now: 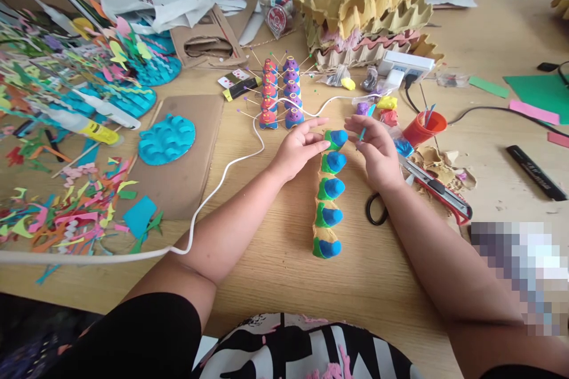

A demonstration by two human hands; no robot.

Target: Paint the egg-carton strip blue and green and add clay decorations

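A strip of egg-carton cups [318,206] covered with green and blue modelling clay lies lengthwise on the table in front of me. At its far end, my left hand [297,151] steadies the last cup, thumb against the green clay and fingers reaching past it. My right hand [377,154] is just right of that same cup, pinching a slim light-blue modelling tool [364,127]. Beyond my hands stand two finished-looking rows of cups, one red and blue [268,95], one purple and blue [292,93], with pins stuck in them.
A white cable [226,172] crosses the table under my left forearm. Right of the strip lie black-handled scissors [376,209], a utility knife [438,185] and an orange cup [424,128]. Paper scraps [84,207] and glue bottles [100,130] spread left; egg trays [364,6] are stacked behind.
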